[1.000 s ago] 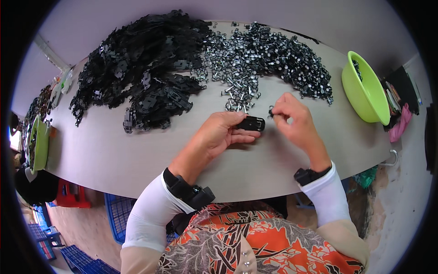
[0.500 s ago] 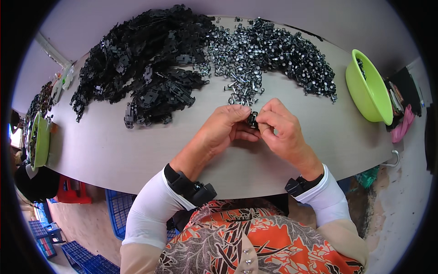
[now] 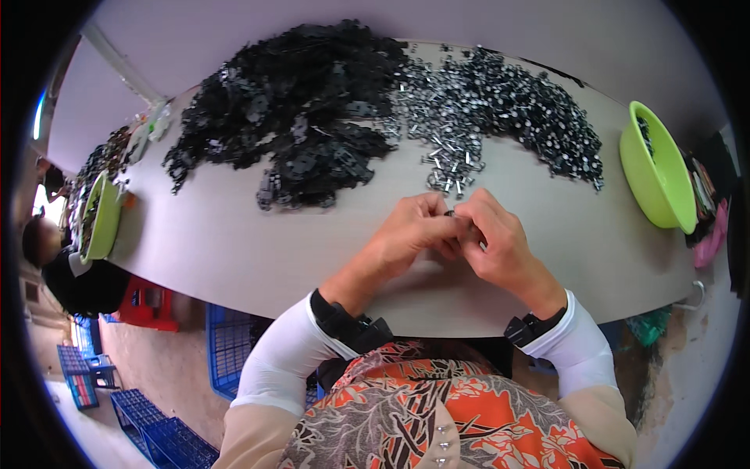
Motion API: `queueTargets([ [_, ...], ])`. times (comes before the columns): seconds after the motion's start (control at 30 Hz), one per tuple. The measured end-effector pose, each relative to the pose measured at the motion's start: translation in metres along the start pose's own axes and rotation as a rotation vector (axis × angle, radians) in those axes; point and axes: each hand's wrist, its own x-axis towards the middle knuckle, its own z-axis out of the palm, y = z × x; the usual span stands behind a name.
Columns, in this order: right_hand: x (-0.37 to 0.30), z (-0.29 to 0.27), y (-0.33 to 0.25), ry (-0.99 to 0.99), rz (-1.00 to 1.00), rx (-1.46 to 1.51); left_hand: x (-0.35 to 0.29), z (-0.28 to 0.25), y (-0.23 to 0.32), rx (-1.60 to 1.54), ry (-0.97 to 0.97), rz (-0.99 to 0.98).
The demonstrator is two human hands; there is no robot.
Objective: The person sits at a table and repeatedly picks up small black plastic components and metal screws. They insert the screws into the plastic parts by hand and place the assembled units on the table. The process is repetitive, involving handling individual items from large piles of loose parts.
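My left hand (image 3: 408, 233) and my right hand (image 3: 500, 241) meet over the near middle of the table, fingertips pinched together. Between them shows a sliver of a small black part (image 3: 449, 213); the fingers hide most of it. Just beyond the hands, a heap of small metal pins with round heads (image 3: 457, 152) spreads back and to the right, some heads dark. Left of the pins lies a large mound of flat black plastic pieces (image 3: 305, 102), a lower clump of it reaching toward me.
A lime-green basin (image 3: 680, 184) stands tilted at the table's right edge, dark parts inside. Another green basin (image 3: 108, 223) is at the far left, near a seated person (image 3: 74, 277). Below are a red stool (image 3: 148, 306) and blue crates (image 3: 226, 352).
The hands have drawn closer together, and the fingers now cover most of the small black part that showed between them. The whole view has shifted, with the table appearing farther right.
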Motion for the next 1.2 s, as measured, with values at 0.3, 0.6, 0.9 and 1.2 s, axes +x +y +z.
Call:
queueTargets([
  [0.3, 0.005, -0.006, 0.038, 0.057, 0.097, 0.013, -0.112, -0.027, -0.005, 0.23, 0.474, 0.205],
  [0.6, 0.033, 0.001, 0.088, 0.144, -0.022, -0.151, -0.295, -0.121, -0.061, 0.438, 0.977, -0.109],
  [0.9, 0.036, -0.008, 0.077, 0.219, 0.08, 0.053, -0.191, -0.091, 0.01, 1.108, 1.04, 0.32],
  [1.2, -0.006, -0.033, 0.071, -0.018, -0.012, -0.271, 0.021, -0.076, 0.036, 1.706, 0.484, 0.541],
])
